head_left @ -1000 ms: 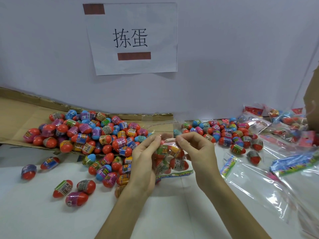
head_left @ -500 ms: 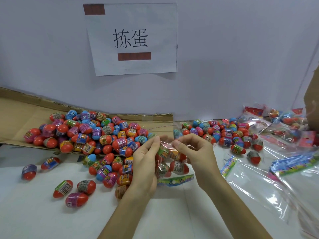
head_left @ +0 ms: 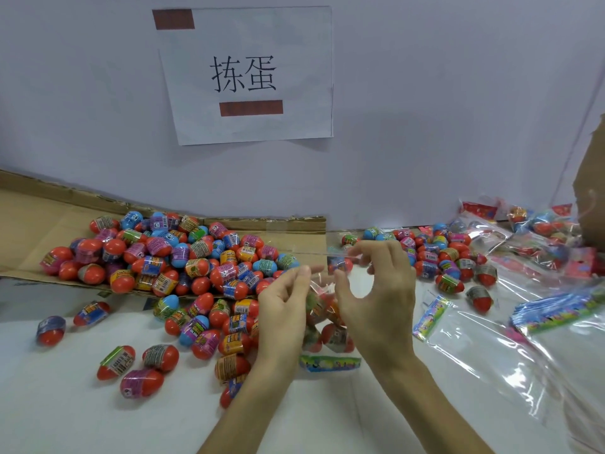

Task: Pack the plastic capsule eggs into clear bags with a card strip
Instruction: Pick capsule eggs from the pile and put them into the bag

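Bare white table [head_left: 82,417] near left; egg pile [head_left: 183,257] behind, loose bags [head_left: 510,355] crowding right.

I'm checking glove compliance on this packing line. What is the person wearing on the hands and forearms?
Nothing shows on either. The left hand and the right hand are bare, with no gloves, rings, or watch in view. Both forearms are uncovered as far as the bottom edge of the frame, with no sleeve showing. The nails look short and unpainted.

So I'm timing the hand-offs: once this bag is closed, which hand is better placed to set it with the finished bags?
Probably the right hand. It already pinches the filled bag's top, and the finished bags lie on its side. The left hand sits nearer the loose eggs.
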A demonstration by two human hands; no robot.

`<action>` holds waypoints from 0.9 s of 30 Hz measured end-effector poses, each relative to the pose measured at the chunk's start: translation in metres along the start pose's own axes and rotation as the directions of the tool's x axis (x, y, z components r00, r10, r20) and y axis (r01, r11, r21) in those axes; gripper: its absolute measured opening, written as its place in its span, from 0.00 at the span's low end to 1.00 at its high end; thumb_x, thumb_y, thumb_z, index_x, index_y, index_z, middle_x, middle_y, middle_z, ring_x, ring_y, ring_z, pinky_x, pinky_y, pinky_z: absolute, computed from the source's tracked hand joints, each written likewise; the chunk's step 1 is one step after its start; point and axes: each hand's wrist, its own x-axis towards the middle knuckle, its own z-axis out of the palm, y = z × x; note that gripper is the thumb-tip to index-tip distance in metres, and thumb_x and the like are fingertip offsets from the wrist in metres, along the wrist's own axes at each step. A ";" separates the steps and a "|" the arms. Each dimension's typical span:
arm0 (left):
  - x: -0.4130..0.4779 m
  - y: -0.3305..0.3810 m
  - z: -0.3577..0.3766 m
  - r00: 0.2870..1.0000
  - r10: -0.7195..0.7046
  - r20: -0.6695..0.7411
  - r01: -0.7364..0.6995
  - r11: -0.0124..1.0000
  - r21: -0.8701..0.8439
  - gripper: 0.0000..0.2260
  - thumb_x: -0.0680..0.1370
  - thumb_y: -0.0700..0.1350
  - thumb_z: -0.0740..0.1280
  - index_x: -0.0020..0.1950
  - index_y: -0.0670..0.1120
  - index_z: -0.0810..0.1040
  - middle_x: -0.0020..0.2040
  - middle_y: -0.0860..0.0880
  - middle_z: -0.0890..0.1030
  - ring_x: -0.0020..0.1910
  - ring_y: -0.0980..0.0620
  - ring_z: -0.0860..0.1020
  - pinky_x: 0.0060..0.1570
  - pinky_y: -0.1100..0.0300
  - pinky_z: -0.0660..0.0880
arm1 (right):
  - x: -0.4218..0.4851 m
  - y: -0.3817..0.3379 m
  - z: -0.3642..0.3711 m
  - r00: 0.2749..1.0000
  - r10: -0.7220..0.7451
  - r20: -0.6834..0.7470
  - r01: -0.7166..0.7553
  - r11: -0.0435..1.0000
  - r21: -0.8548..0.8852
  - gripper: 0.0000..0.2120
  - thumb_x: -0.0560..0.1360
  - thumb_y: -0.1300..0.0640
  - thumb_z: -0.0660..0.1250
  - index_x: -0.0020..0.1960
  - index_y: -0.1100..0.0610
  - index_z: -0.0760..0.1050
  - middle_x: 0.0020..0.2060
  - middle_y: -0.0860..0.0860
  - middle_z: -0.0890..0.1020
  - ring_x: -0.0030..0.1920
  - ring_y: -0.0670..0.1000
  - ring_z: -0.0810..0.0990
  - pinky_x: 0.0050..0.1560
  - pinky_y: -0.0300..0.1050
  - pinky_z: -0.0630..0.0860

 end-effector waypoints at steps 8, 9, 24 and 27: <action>-0.010 0.002 0.007 0.981 0.155 0.114 -0.165 0.983 0.081 0.15 0.86 0.42 0.61 0.56 0.61 0.83 0.50 0.55 0.87 0.50 0.54 0.86 0.43 0.62 0.83 | 0.000 -0.002 -0.004 0.984 -0.158 0.080 0.153 0.986 0.066 0.06 0.76 0.55 0.72 0.53 0.50 0.83 0.43 0.40 0.81 0.44 0.39 0.76 0.50 0.47 0.72; -0.010 0.001 0.007 0.978 0.175 0.114 -0.188 0.976 0.113 0.14 0.86 0.41 0.61 0.59 0.59 0.82 0.51 0.56 0.87 0.51 0.55 0.86 0.45 0.61 0.83 | 0.001 -0.001 -0.004 0.985 -0.150 0.085 0.143 0.986 0.082 0.06 0.76 0.56 0.73 0.53 0.50 0.83 0.43 0.40 0.80 0.42 0.38 0.77 0.49 0.49 0.73; -0.009 -0.006 0.003 0.922 0.322 0.214 -0.382 0.842 0.381 0.16 0.84 0.45 0.58 0.63 0.64 0.76 0.43 0.54 0.83 0.39 0.46 0.83 0.36 0.45 0.81 | 0.009 0.008 -0.006 0.968 -0.156 0.197 0.107 0.966 0.237 0.09 0.76 0.61 0.74 0.55 0.53 0.84 0.44 0.43 0.82 0.42 0.44 0.80 0.40 0.39 0.79; -0.010 -0.009 0.003 0.923 0.311 0.226 -0.379 0.837 0.395 0.15 0.84 0.45 0.58 0.67 0.58 0.77 0.44 0.58 0.84 0.41 0.52 0.84 0.37 0.54 0.83 | 0.012 0.009 -0.009 0.970 -0.162 0.180 0.109 0.956 0.273 0.10 0.74 0.65 0.74 0.52 0.53 0.84 0.43 0.43 0.82 0.42 0.41 0.80 0.40 0.27 0.73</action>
